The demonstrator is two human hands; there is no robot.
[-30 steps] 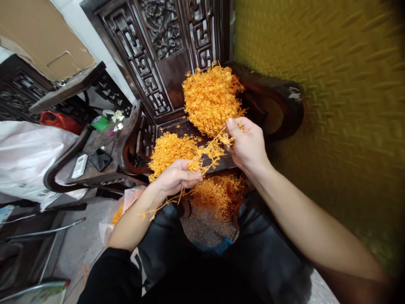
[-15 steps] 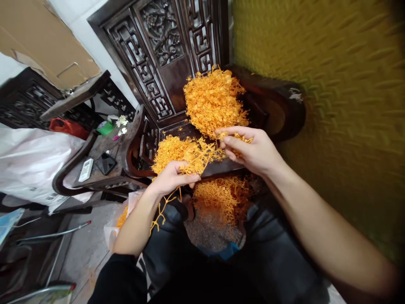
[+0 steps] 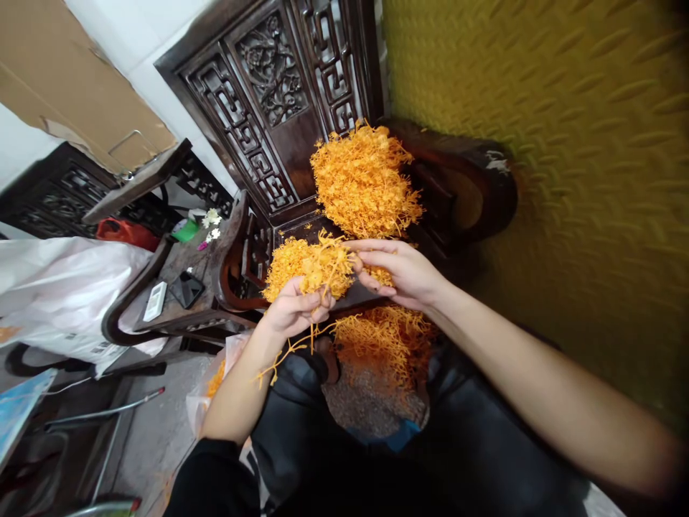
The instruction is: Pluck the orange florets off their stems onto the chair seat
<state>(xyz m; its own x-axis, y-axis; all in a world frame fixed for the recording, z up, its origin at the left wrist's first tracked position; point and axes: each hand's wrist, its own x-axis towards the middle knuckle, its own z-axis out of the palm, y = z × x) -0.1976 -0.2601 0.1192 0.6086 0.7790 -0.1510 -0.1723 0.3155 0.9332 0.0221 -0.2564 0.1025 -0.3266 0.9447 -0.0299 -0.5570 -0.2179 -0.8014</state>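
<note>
A carved dark chair [image 3: 280, 129] bears a tall heap of orange sprigs [image 3: 363, 179] on its seat. In front of it, the right hand [image 3: 401, 273] curls its fingers round a tuft [image 3: 380, 275], beside the bunch [image 3: 323, 267] that the left hand [image 3: 293, 310] pinches tight, stems dangling below.

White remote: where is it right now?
Head view, left side: the white remote lies on the dark wooden side table, just left of the black phone.

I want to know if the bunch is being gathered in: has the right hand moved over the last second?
Yes. The right hand has drifted left, away from the armrest, toward the left hand holding sprigs.
</note>
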